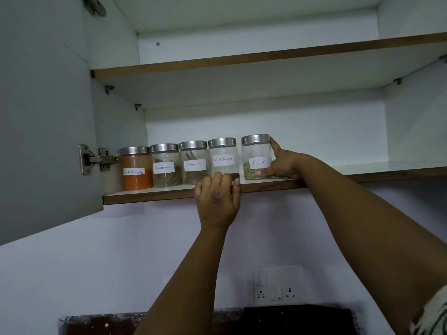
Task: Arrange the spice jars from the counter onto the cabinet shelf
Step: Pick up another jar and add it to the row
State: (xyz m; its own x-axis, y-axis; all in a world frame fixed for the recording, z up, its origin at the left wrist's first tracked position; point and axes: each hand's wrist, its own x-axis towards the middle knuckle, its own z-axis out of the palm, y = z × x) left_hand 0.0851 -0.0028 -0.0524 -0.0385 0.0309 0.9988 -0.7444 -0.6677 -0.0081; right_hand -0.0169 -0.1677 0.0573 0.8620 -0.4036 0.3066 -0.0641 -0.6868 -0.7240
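Dark counter [290, 320] below; socket plate [279, 285] on wall; cabinet shelf [169, 195] wood-edged.

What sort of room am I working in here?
Most likely a home kitchen: labelled spice jars such as the Fennel jar line a wall cabinet shelf, with a wall socket panel below.

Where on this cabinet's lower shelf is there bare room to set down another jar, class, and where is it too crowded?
Free: the lower shelf right of the Fennel jar, past the right hand to the side wall. A narrow gap separates Fennel from the Black Pepper jar. Crowded: the four jars from there left to the chilli powder jar, lids nearly touching.
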